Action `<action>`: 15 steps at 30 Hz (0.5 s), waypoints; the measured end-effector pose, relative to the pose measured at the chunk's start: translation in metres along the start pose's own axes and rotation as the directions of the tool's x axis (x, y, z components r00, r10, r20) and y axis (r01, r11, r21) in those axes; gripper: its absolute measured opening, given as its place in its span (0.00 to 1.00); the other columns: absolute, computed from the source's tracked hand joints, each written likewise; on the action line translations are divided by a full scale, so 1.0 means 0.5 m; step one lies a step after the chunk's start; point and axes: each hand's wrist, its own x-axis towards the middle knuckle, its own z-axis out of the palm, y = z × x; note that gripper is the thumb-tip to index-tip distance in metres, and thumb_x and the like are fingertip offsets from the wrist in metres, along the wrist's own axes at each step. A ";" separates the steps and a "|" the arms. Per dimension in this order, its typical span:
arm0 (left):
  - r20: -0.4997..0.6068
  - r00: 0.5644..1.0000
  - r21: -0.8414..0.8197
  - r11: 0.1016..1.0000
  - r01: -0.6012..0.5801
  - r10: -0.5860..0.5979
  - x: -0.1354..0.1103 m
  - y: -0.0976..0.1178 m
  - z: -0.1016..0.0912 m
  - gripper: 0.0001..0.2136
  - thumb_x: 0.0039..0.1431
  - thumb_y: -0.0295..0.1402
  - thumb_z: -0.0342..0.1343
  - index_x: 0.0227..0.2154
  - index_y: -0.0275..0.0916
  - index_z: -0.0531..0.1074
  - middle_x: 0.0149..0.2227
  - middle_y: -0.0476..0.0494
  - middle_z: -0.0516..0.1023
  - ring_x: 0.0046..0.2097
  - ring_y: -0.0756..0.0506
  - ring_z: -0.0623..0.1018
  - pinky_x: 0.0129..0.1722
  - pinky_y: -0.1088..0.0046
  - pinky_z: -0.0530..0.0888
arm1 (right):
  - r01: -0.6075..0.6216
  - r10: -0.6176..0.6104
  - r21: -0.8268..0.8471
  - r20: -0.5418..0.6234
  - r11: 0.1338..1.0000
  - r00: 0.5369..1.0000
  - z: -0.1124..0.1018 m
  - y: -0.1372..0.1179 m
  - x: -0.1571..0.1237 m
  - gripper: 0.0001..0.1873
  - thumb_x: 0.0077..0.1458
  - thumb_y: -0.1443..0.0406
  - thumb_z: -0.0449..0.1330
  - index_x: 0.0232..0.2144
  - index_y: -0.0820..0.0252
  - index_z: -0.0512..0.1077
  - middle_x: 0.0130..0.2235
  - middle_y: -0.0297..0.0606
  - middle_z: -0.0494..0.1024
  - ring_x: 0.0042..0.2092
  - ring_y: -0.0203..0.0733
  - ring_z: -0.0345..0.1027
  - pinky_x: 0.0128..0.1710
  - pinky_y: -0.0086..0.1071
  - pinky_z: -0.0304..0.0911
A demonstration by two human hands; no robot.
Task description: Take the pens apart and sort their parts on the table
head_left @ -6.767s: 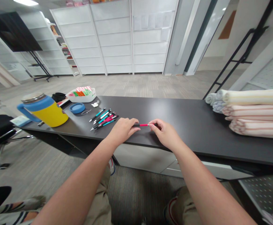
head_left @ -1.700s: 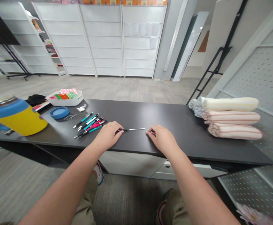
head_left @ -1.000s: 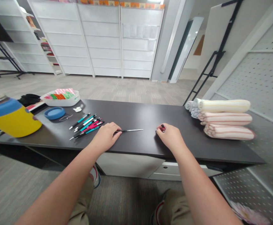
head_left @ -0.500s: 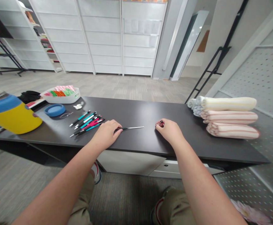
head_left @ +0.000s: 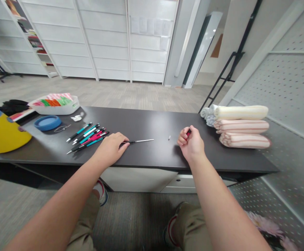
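Observation:
My left hand (head_left: pixel 111 148) rests on the dark table, thumb and fingers closed on the black end of a pen refill-like rod (head_left: pixel 143 140), whose thin silver part points right. Beside that hand on the left lies a loose pile of pens (head_left: pixel 89 136) in teal, black, white and pinkish red. My right hand (head_left: pixel 192 144) is raised a little, turned palm inward, with curled fingers around a small black-and-red piece (head_left: pixel 188 132); most of it is hidden. Between the hands a tiny whitish piece (head_left: pixel 169 137) lies on the tabletop.
Rolled striped towels (head_left: pixel 243 125) are stacked at the right end of the dark table (head_left: pixel 141 157). On the left are a yellow-and-blue container (head_left: pixel 5 134), a blue round lid (head_left: pixel 47 122), a white basket (head_left: pixel 68 108) of colourful packets and a small white crumpled item (head_left: pixel 76 118).
My right hand has lifted and rolled palm inward with the black-and-red piece, and the tiny whitish piece now shows on the table. My left hand stays on the rod. The view has shifted rightward.

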 end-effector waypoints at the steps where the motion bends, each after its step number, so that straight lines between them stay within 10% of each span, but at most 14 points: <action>1: -0.006 1.000 -0.005 1.000 0.001 -0.001 0.000 -0.001 0.001 0.12 0.71 0.39 0.51 0.44 0.40 0.78 0.45 0.39 0.80 0.47 0.39 0.78 0.50 0.57 0.73 | -0.010 0.010 0.035 -0.007 0.999 1.000 -0.002 -0.003 0.001 0.14 0.60 0.56 0.56 0.25 0.55 0.62 0.22 0.24 0.53 0.19 0.30 0.41 0.19 0.26 0.44; 15: -0.014 1.000 -0.001 1.000 -0.007 0.007 0.001 -0.002 0.002 0.12 0.71 0.40 0.51 0.43 0.40 0.78 0.44 0.40 0.80 0.46 0.39 0.78 0.50 0.59 0.73 | 0.263 -0.273 -0.370 0.027 0.891 0.962 -0.006 0.038 0.017 0.05 0.57 0.63 0.55 0.37 0.54 0.68 0.20 0.23 0.57 0.21 0.34 0.49 0.23 0.28 0.49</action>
